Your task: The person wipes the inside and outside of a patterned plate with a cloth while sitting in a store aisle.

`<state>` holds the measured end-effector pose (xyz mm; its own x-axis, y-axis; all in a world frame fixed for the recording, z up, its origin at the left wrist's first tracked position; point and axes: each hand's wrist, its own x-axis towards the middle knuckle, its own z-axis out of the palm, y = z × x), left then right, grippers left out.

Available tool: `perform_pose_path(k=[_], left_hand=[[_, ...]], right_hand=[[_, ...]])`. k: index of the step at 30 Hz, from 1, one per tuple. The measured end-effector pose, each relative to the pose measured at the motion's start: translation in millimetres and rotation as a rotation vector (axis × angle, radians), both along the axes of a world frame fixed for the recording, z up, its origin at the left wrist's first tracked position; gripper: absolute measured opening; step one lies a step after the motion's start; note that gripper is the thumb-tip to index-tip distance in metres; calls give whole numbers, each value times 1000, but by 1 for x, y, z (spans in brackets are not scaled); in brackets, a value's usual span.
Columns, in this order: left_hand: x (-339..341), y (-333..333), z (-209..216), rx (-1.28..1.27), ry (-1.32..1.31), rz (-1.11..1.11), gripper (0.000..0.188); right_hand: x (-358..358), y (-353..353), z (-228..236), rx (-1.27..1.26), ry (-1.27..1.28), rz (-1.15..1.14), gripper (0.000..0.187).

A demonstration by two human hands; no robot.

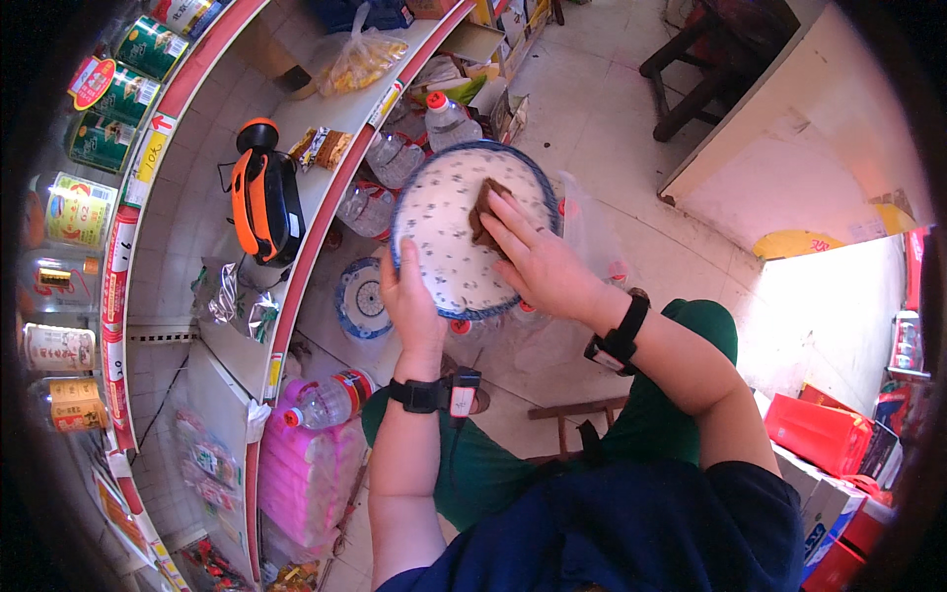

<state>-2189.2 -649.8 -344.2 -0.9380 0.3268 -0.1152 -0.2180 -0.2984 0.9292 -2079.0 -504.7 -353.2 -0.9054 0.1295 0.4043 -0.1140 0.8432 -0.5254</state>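
A large round white plate (449, 232) with small dark marks and a blue rim is held up in front of me. My left hand (411, 301) grips its lower left edge, thumb on the face and the other fingers hidden behind. My right hand (533, 252) presses a folded brown cloth (486, 209) against the plate's face, right of its middle, with the fingers lying over the cloth. Below and left of the held plate, a blue-and-white patterned plate (360, 299) lies near the floor, partly covered by my left hand and arm.
Clear plastic bottles (395, 158) crowd behind the plate. At left, shelves carry an orange-and-black device (264, 207), a bag of yellow food (360, 64) and several cans (107, 141). A bottle (330, 400) lies on pink packs (306, 469). Red boxes (819, 434) stand at right.
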Motion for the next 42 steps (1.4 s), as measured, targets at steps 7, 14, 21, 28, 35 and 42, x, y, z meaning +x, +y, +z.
perform_pose_path(k=[7, 14, 21, 28, 35, 42], left_hand=[[1, -4, -14, -188, 134, -81, 36], [-21, -13, 4, 19, 38, 85, 36], [1, -2, -16, -132, 24, -134, 34], [-9, -12, -3, -182, 97, -38, 33], [-23, -19, 5, -25, 53, -5, 35], [-10, -11, -21, -342, 122, -167, 38]], right_hand=[[-1, -22, -1, 4, 33, 371, 54], [3, 7, -9, 244, -32, 173, 47], [-5, 3, 2, 106, 26, -24, 52], [3, -18, 2, 119, -6, 416, 46], [0, 14, -17, 221, 44, 140, 31], [-6, 16, 15, -319, 336, 0, 18]])
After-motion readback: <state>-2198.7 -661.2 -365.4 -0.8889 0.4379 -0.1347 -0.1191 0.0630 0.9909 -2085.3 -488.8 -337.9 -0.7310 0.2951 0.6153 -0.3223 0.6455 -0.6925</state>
